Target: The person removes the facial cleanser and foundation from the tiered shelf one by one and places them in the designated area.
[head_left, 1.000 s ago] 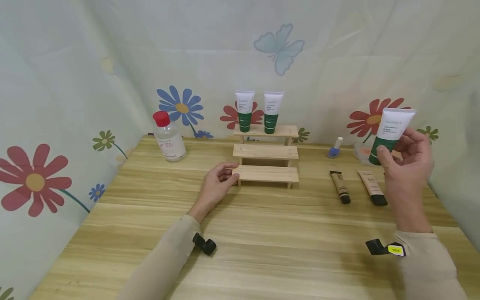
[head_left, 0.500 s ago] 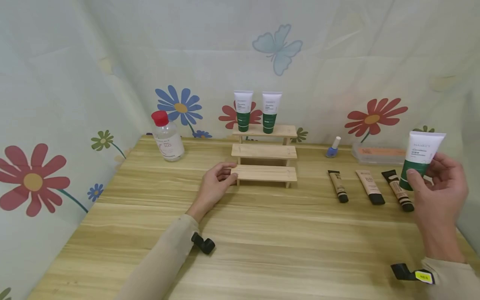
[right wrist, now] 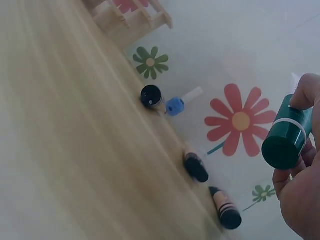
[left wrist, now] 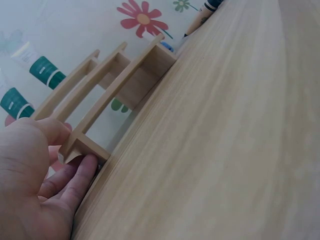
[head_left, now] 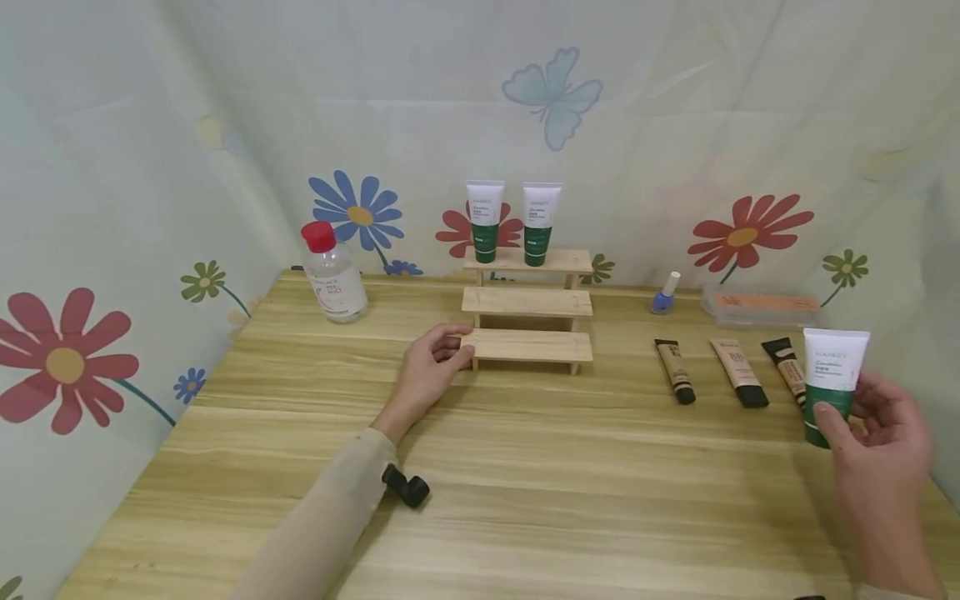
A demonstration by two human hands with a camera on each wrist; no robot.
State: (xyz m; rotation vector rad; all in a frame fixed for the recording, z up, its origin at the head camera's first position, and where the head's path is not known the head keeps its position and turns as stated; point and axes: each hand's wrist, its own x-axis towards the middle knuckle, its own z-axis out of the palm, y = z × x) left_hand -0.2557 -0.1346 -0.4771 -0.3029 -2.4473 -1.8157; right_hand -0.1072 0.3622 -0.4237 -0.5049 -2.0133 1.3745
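Observation:
My left hand [head_left: 429,367] pinches the left end of the lowest step of a three-step wooden stand [head_left: 528,345]. In the left wrist view, thumb and fingers close around that corner of the stand [left wrist: 87,145]. Two white-and-green cream tubes [head_left: 485,221] stand upright on the top step. At the far right, my right hand [head_left: 885,450] holds a third white-and-green cream tube [head_left: 834,375] upright, thumb on its green lower part. The right wrist view shows this tube's green cap [right wrist: 281,150] from below, above the table.
Several beige-and-black cosmetic tubes [head_left: 738,372] lie on the right of the table. Behind them are a blue nail polish bottle [head_left: 664,296] and a clear plastic box [head_left: 761,307]. A red-capped bottle [head_left: 335,279] stands at the back left. A flowered curtain closes off the back.
My right hand has carried its cream tube right, then down and toward me, uncovering the plastic box. My left hand keeps its grip on the stand.

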